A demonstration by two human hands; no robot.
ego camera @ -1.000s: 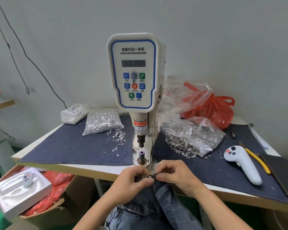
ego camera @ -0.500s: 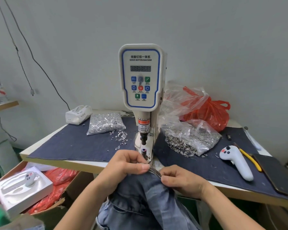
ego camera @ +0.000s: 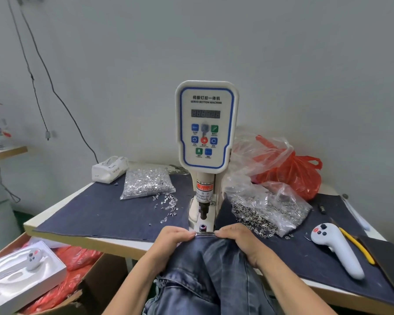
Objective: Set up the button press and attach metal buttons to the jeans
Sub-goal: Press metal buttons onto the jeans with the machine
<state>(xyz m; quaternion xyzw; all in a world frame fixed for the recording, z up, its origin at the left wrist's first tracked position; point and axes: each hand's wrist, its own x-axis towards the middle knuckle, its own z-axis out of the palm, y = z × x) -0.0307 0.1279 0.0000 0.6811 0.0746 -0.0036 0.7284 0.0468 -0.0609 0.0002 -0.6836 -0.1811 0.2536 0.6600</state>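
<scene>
**Both hands hold the jeans' edge at the foot of the button press**

The faded blue denim jeans (ego camera: 214, 273) lie over the near edge of the counter (ego camera: 55, 220), their top hem pulled up to the base of the white, blue-trimmed servo button machine (ego camera: 206, 126). The left hand (ego camera: 168, 243) pinches the hem on one side, fingers curled over the cloth; the right hand (ego camera: 238, 241) grips it on the other side in the same way. Between the two hands a short stretch of the hem is drawn straight, just in front of the small dark lower die (ego camera: 202, 227) on the machine's foot.

A dark navy cloth mat (ego camera: 105, 214) covers the counter. On it, to the left of the machine, sits a clear plastic bag of silver tacks (ego camera: 147, 183), with loose tacks spilled beside it. To the right is a clear plastic bag of metal buttons (ego camera: 268, 211), also spilling. Further right lies a white handheld controller (ego camera: 337, 251), next to yellow-handled pliers (ego camera: 356, 245).
</scene>
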